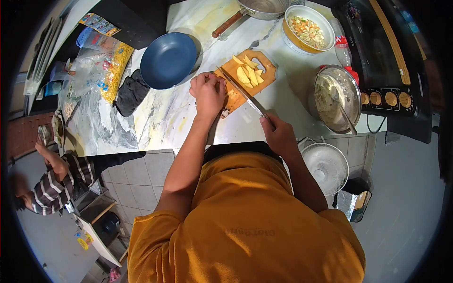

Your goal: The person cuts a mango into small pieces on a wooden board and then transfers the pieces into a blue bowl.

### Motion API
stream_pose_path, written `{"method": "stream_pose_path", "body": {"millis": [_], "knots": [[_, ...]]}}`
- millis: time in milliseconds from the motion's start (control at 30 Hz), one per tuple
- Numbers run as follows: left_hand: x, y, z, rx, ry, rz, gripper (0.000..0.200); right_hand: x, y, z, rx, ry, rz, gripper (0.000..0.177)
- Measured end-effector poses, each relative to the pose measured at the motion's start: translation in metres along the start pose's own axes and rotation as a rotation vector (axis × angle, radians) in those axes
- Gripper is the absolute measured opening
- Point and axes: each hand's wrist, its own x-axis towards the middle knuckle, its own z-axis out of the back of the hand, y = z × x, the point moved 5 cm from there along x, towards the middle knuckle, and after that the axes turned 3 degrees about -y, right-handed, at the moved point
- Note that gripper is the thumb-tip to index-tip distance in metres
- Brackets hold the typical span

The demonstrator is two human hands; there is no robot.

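Observation:
My right hand (278, 133) is closed around the handle of a kitchen knife (243, 91), whose blade slants across a wooden cutting board (268, 80). Pale yellow wedges (248, 73), like cut potato, lie on the board beyond the blade, near its handle hole. On the near side of the blade, my left hand (209, 94) is at the board's left edge with its fingers curled together. Whatever those fingers hold, if anything, is hidden beneath them. Small scraps (225, 113) lie by the board's near corner, close to my left wrist.
A blue pan (168, 60) stands left of the board. Behind are a strainer (265, 5) and a bowl of shredded vegetables (306, 32). A metal bowl with a spoon (336, 99) sits right, beside an oven (389, 61). Bagged yellow food (114, 70) lies left; another person (56, 181) is beyond.

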Motion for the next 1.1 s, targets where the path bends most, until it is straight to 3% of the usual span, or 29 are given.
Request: {"method": "stream_pose_path", "body": {"millis": [500,700,967,1100], "knots": [[-0.001,-0.001,0.002,0.007,-0.012,0.0,0.008,-0.001,0.008,-0.004,-0.116,0.001,-0.007,0.033],[-0.001,0.002,-0.001,0.008,-0.004,0.013,0.008,0.001,0.01,-0.01,-0.208,-0.095,0.112,0.029],[-0.001,0.0,0.001,0.007,-0.008,0.021,0.007,0.01,0.02,-0.007,-0.311,-0.028,0.093,0.029],[-0.001,0.0,0.001,0.013,-0.005,0.038,0.007,0.009,0.012,-0.004,-0.242,-0.052,0.117,0.029]]}}
